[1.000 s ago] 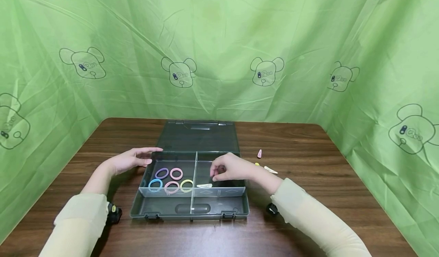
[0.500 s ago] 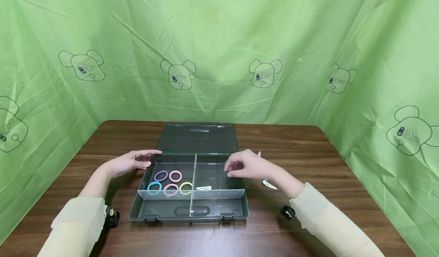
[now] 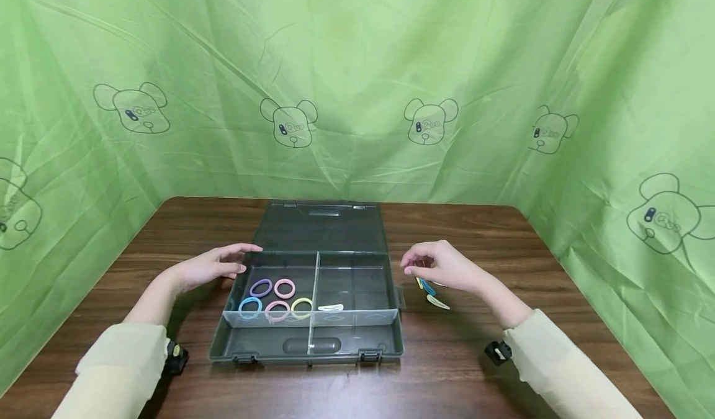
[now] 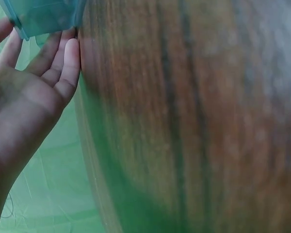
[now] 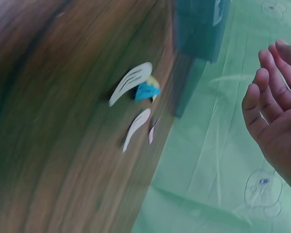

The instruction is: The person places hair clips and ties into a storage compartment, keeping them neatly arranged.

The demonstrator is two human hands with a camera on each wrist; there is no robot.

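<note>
My left hand [image 3: 209, 267] rests at the left side of a dark, see-through organizer box [image 3: 357, 354], its fingers touching the rim. My right hand [image 3: 447, 265] hovers right of the box with fingers loosely bent; nothing shows between them. Below it on the table lie a white hair clip [image 3: 438, 302], a blue hair clip [image 3: 427, 287] and a partly hidden yellow one [image 3: 419, 282]. The right wrist view also shows a second white clip [image 5: 137, 128] and a pink clip [image 5: 152, 133]. In the box's right compartment lies another white hair clip [image 3: 331, 308].
Several coloured hair ties, among them a purple one [image 3: 259, 295], lie in the box's left compartment. The box lid [image 3: 326, 229] lies opened back on the wooden table [image 3: 480, 226]. Green cloth [image 3: 357, 158] hangs around the table's back and sides.
My right hand has moved right, from over the box's right compartment to above the loose hair clips. The left hand stays at the box's left side.
</note>
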